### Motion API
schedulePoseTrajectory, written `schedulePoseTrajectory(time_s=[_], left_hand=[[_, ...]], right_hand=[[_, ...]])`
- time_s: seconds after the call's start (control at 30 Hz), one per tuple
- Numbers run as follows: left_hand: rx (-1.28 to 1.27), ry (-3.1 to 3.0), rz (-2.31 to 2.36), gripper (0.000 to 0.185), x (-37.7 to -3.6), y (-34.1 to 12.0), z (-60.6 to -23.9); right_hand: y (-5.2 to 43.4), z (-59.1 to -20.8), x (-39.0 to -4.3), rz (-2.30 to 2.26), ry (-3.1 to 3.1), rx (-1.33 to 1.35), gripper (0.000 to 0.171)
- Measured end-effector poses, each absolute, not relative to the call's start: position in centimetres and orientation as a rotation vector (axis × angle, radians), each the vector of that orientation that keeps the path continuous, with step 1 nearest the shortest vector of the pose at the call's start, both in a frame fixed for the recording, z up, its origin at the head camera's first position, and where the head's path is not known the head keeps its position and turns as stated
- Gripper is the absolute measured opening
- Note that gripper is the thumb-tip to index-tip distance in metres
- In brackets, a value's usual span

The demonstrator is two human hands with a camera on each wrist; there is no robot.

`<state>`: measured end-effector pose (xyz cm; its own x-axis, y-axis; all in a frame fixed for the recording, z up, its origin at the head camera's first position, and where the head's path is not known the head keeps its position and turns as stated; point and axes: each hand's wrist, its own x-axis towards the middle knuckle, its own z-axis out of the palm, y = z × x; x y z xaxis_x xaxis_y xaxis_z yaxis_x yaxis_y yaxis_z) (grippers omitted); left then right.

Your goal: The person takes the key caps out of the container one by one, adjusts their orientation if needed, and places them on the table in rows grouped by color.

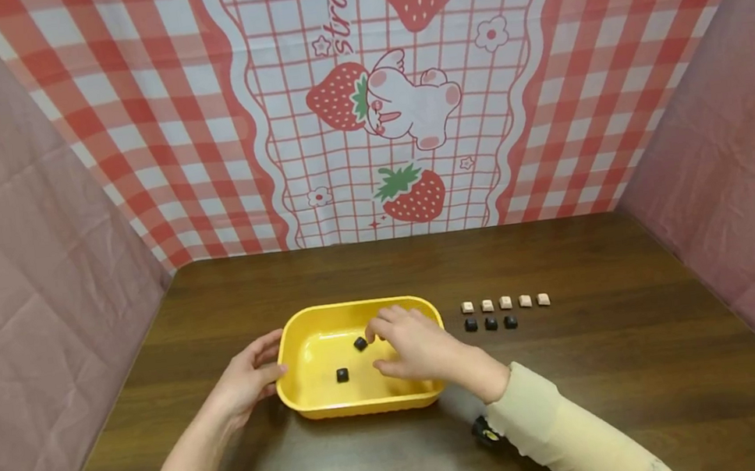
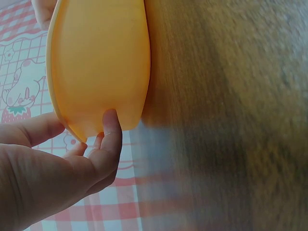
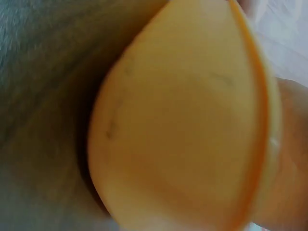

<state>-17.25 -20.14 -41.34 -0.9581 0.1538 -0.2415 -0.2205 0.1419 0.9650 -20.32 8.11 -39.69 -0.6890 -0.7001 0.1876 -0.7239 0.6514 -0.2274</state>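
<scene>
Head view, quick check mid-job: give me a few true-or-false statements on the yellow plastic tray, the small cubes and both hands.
1. Two small black cubes lie inside the yellow plastic tray. True: one is near the middle, one by the right hand's fingertips.
2. The left hand rests flat on the dark wooden table, clear of the tray. False: it touches the tray's left end.
3. Five light brown cubes form a row to the right of the tray. True.
4. Five black cubes sit in the row below them. False: three.
5. The right hand reaches over the tray. True.
</scene>
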Motion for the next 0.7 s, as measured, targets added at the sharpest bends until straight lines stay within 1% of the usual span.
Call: schedulePoseTrajectory(time_s=[0.4, 0.7], left_hand=[[-0.062, 2.137, 1.877, 0.06, -17.5, -20.3, -41.6], [-0.058, 2.136, 1.877, 0.06, -17.4, -20.3, -41.4]], right_hand=[[5.0, -42.0, -20.7, 0.316, -2.84, 1.182, 0.032], [3.8, -42.6, -20.9, 0.217, -2.798, 1.245, 0.027]])
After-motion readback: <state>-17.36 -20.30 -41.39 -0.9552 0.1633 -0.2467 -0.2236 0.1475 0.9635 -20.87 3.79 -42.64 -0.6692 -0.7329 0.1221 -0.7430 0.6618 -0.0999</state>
